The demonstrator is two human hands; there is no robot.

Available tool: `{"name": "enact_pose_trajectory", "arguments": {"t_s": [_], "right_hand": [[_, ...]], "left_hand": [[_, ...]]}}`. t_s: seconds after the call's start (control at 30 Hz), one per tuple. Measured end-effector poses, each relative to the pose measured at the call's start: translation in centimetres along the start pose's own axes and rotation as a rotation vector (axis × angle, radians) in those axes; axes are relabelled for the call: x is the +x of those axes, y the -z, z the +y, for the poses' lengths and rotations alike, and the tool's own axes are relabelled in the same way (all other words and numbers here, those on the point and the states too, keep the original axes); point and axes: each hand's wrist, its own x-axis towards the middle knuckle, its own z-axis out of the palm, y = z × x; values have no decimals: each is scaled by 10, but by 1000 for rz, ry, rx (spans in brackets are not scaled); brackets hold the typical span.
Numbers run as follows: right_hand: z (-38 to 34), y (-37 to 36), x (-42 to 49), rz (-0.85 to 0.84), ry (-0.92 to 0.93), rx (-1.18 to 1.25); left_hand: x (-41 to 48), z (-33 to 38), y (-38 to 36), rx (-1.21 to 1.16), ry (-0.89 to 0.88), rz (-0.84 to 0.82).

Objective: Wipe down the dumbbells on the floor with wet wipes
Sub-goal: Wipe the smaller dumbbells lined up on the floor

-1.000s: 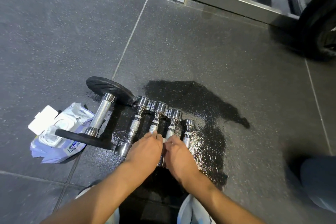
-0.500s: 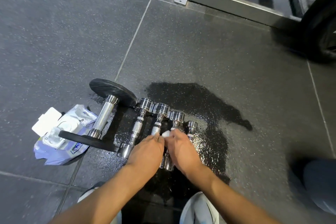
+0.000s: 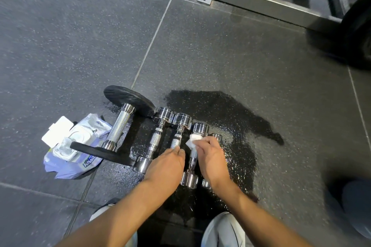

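Four small shiny dumbbells [image 3: 155,142] lie side by side on the floor [image 3: 80,36], so each one is easy to reach. They sit in the middle of the view, just past the person's knees.

The right hand [image 3: 212,158] pinches a white wet wipe [image 3: 193,139] with its fingers curled round it. It rubs the wipe on the thin bar of the third dumbbell [image 3: 198,127].

The left hand [image 3: 166,164] rests on the dumbbell beside it, at nine o'clock from the right hand. Its fingers lie close together and flat. I think it stops the row from rolling.

The wipe pack [image 3: 76,146] lies open at nine o'clock from the hands, close by for the next wipe. A big dumbbell [image 3: 120,126] with black plates lies between the pack and the small ones. A dark wet patch [image 3: 230,110] spreads over the floor at one o'clock.
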Motion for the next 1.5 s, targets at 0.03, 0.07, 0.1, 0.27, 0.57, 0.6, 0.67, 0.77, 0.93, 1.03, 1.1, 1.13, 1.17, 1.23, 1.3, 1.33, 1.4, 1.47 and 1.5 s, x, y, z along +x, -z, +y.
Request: {"name": "enact_pose_trajectory", "arguments": {"t_s": [0.03,0.07,0.1,0.27,0.57,0.6,0.67,0.77,0.93,1.03,1.1,1.13,1.17,1.23,1.3,1.33,1.4,1.47,1.5], "right_hand": [[-2,-2,-6,-2,-11,26],[-2,-4,-12,-11,-16,27],[0,-5,-17,-25,-16,10],[-3,-4,-25,-174,-278,141],[-28,5,21,-2,-407,258],[-27,0,22,23,-376,218],[-24,-7,19,47,-385,202],[-13,-13,10,-57,-414,62],[-12,-3,-9,-192,-257,-68],[-16,2,-10,-104,-221,40],[-15,1,-5,-24,-154,-4],[-13,-3,-2,3,-117,-36],[-13,-3,1,-7,-112,0],[-9,-4,-4,2,-113,75],[-11,-3,-11,-170,-93,-199],[-10,-7,-17,-234,-113,-144],[-4,-11,-26,-154,6,-94],[-5,-13,-34,-110,152,-238],[-5,-13,-36,-110,197,-275]], "left_hand": [[1,0,0,-5,3,5],[2,-1,-1,-14,9,7],[3,-1,-1,-23,19,3],[6,-3,-6,-27,46,-24],[4,-3,-9,-31,45,3],[4,-3,-9,-30,44,4],[5,-2,-9,-29,43,5],[6,-1,-8,-13,42,0],[6,-1,-8,6,41,-7],[5,-1,-8,7,37,7],[4,0,-9,16,34,6],[5,-1,-9,17,33,10],[5,-1,-10,16,33,12],[6,-2,-11,14,26,9],[5,-1,-9,28,18,5],[5,-1,-8,33,13,3],[5,1,-6,45,8,-2],[4,1,-5,51,9,-13],[4,1,-5,48,10,-14]]}}
